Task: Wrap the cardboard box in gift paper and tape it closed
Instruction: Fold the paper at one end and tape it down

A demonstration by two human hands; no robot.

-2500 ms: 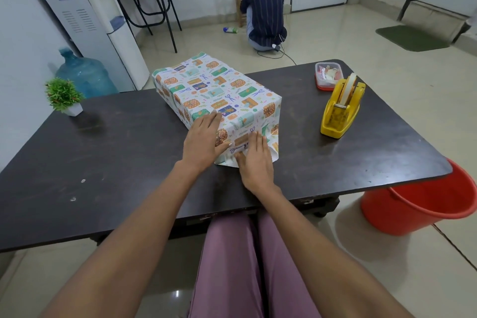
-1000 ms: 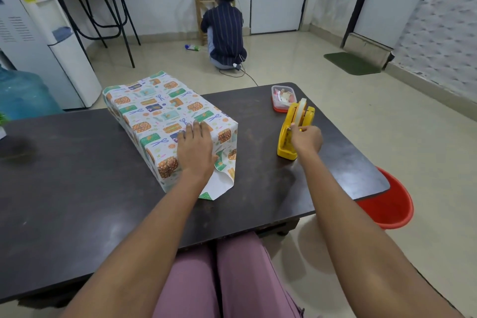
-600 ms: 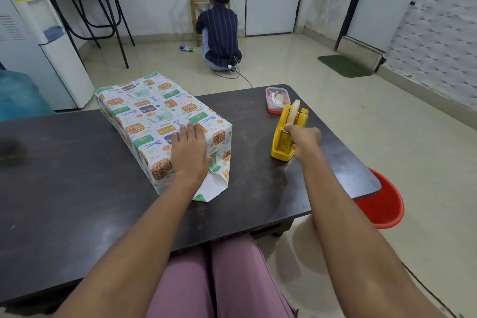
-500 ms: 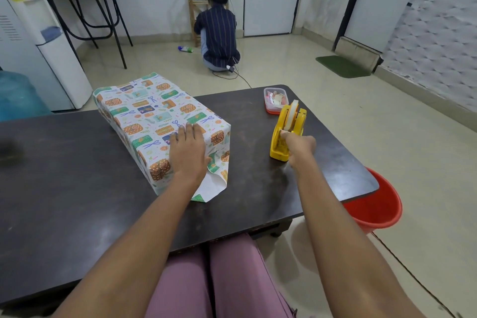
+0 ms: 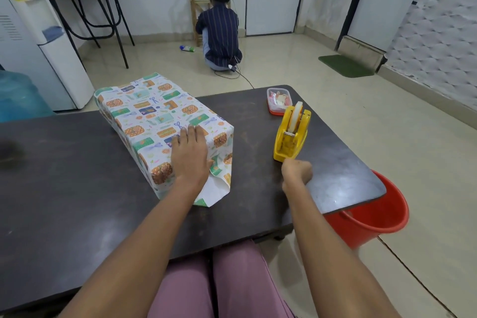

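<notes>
- Wrapped box: long cardboard box covered in gift paper printed with parcels, bows and scissors; lies on the dark table, left of centre, its length running away from the person.
- Near end of the box: paper folded down, with a loose flap showing its white underside and resting on the tabletop.
- Left hand: lies palm-down on the near top edge of the box, fingers straight and close together, pressing the folded paper flat.
- Right hand: held over the table just in front of the tape dispenser, fingers curled into a fist; whether a strip of tape is pinched in it cannot be told.
- Tape dispenser: yellow desktop model carrying a roll of pale tape; stands upright on the table, right of the box and apart from it.
- Small container: clear tub on a red base, holding mixed small items; stands on the table just behind the dispenser.
- Red bucket: on the floor by the table's right near corner, partly under its edge.
- Water dispenser: white unit at far left, with a blue water bottle on the floor beside it.
- Second person: crouched on the floor at the far wall, back to the camera, in a dark striped shirt.
- Green mat: on the floor at far right.
</notes>
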